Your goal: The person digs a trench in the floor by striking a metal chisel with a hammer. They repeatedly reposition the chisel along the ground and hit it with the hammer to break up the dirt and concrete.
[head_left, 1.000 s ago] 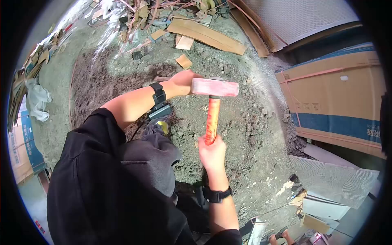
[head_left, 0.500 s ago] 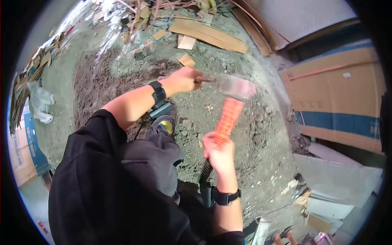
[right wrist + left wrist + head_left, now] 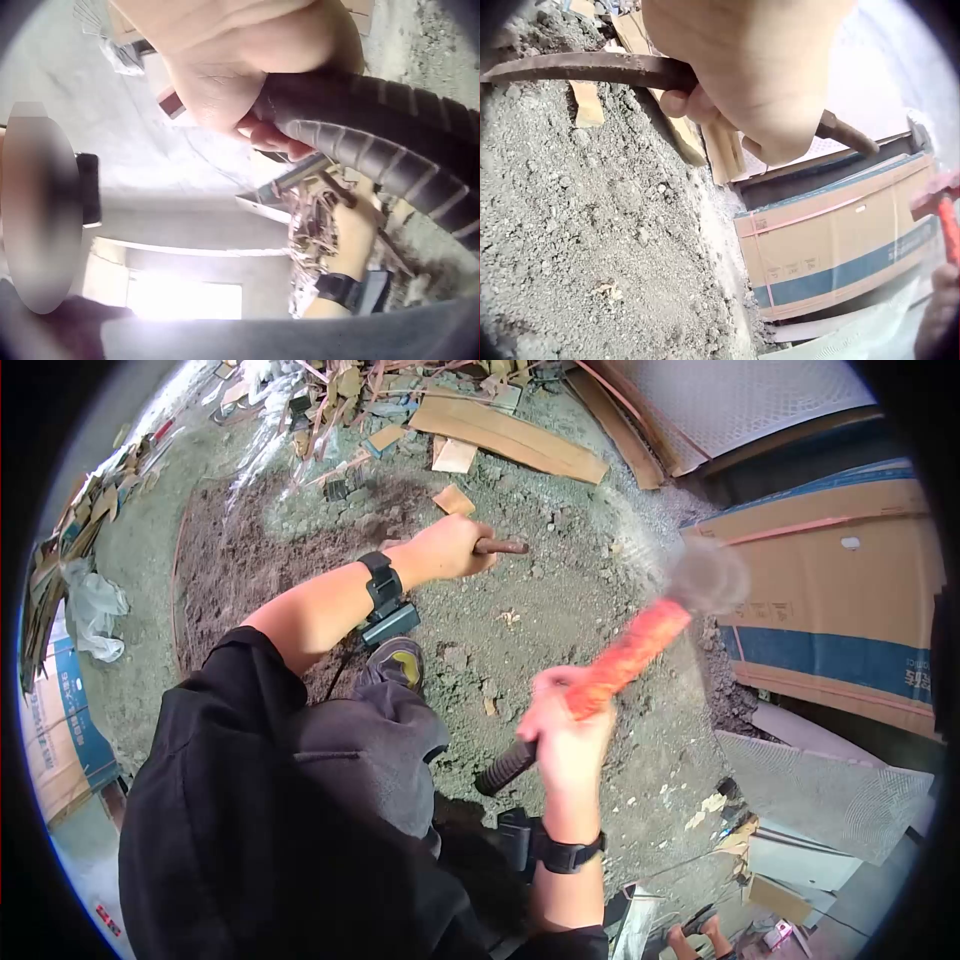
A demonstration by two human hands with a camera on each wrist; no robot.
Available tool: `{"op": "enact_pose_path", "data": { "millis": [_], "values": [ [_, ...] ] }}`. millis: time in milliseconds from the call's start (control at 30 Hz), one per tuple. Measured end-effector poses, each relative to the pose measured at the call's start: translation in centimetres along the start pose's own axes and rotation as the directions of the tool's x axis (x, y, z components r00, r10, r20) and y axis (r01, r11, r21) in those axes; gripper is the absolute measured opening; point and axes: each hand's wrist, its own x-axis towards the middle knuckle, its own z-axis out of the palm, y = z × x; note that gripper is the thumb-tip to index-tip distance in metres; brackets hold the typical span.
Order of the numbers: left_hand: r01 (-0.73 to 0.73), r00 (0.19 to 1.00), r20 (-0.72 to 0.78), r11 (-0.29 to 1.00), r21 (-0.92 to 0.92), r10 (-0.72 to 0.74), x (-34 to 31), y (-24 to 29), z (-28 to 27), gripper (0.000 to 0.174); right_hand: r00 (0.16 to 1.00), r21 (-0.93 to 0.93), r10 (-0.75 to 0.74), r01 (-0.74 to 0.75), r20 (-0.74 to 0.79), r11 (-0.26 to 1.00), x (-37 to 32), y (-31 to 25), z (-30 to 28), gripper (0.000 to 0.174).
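Observation:
My left hand [image 3: 450,550] grips a rusty steel chisel [image 3: 508,547], whose blunt end sticks out to the right of the fist. In the left wrist view the chisel's shank [image 3: 592,67] tapers to a point at the left, over the soil. My right hand [image 3: 570,725] is curled round a hammer's orange handle [image 3: 640,648], with the black ribbed grip [image 3: 508,768] showing below the fist. The hammer head [image 3: 708,575] is blurred, off to the right and apart from the chisel. The right wrist view shows the ribbed grip [image 3: 375,142] close up.
Loose grey-brown soil [image 3: 540,630] covers the ground ahead. A large strapped carton [image 3: 820,580] stands at the right. Cardboard strips [image 3: 510,440] and scrap lie at the back, a plastic bag [image 3: 95,610] at the left. A shoe [image 3: 400,665] is planted below the left wrist.
The hammer has swung away to the right, its head going from beside the left fist to near the carton, and its handle now slants. The left hand stays nearly in place with the chisel.

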Motion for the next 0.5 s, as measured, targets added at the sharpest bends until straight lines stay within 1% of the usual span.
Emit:
{"op": "enact_pose_path", "data": {
  "millis": [33, 67, 100, 133, 167, 200, 233, 267, 300, 333, 367, 400, 433, 500],
  "values": [
    [0.009, 0.999, 0.030, 1.000, 0.006, -0.009, 0.1, 0.0, -0.3, 0.019, 0.992, -0.208, 0.126, -0.117, 0.031, 0.971, 0.3, 1.7, -0.1, 0.006],
    [0.052, 0.998, 0.028, 0.990, -0.133, -0.049, 0.1, -0.3, 0.1, 0.016, 0.990, -0.363, 0.129, -0.101, 0.055, 0.926, 1.0, 4.0, -0.7, 0.008],
    [-0.086, 0.996, -0.045, 0.954, -0.287, 0.076, 0.4, -1.1, 0.9, 0.014, 0.987, -0.510, 0.143, -0.085, 0.075, 0.856, 1.2, 5.3, -0.9, 0.010],
    [-0.018, 0.998, 0.053, 0.964, -0.264, 0.033, 0.4, -1.6, 1.9, 0.017, 0.989, -0.540, 0.136, -0.087, 0.051, 0.837, 1.0, 5.4, -2.0, 0.012],
    [0.049, 0.990, 0.143, 0.972, -0.228, -0.016, 0.7, -1.6, 2.0, 0.022, 0.992, -0.568, 0.123, -0.081, 0.036, 0.819, 1.2, 4.8, -3.1, 0.014],
    [0.021, 0.990, 0.140, 0.985, -0.173, 0.003, 0.6, -0.2, 1.1, 0.025, 0.966, -0.382, 0.256, -0.228, 0.025, 0.896, 0.9, 3.5, -3.6, 0.015],
    [0.072, 0.992, 0.110, 0.992, -0.106, -0.060, 0.5, 0.3, 1.9, 0.027, 0.954, -0.335, 0.299, -0.280, 0.003, 0.900, 0.8, 3.3, -4.3, 0.016],
    [0.015, 0.994, 0.111, 1.000, 0.007, -0.015, 0.7, 0.2, 3.2, 0.024, 0.952, -0.316, 0.305, -0.297, -0.026, 0.901, 0.7, 3.8, -5.3, 0.015],
    [-0.012, 0.990, 0.142, 0.998, 0.062, 0.003, 0.5, 0.1, 4.6, 0.025, 0.959, -0.306, 0.274, -0.283, -0.075, 0.909, 0.6, 4.4, -6.6, 0.014],
    [-0.031, 0.983, 0.185, 0.997, 0.068, 0.018, 0.5, 0.8, 5.2, 0.025, 0.955, -0.340, 0.280, -0.298, -0.103, 0.892, 0.8, 5.4, -8.5, 0.013],
    [-0.031, 0.963, 0.270, 0.994, 0.100, 0.003, 0.4, 0.9, 6.7, 0.024, 0.928, -0.296, 0.330, -0.369, -0.175, 0.881, 0.8, 6.3, -10.1, 0.014],
    [-0.080, 0.950, 0.308, 0.990, 0.118, 0.040, -0.1, 0.6, 8.5, 0.024, 0.909, -0.361, 0.351, -0.412, -0.225, 0.837, 0.8, 7.3, -11.7, 0.016],
    [-0.113, 0.933, 0.354, 0.988, 0.109, 0.067, -0.7, 0.5, 9.8, 0.024, 0.908, -0.362, 0.357, -0.415, -0.219, 0.835, 0.7, 8.7, -13.3, 0.016],
    [-0.149, 0.874, 0.483, 0.974, 0.168, 0.050, -2.2, 0.7, 11.7, 0.021, 0.832, -0.424, 0.413, -0.547, -0.370, 0.722, 0.4, 12.0, -16.8, 0.018]
  ]
}}
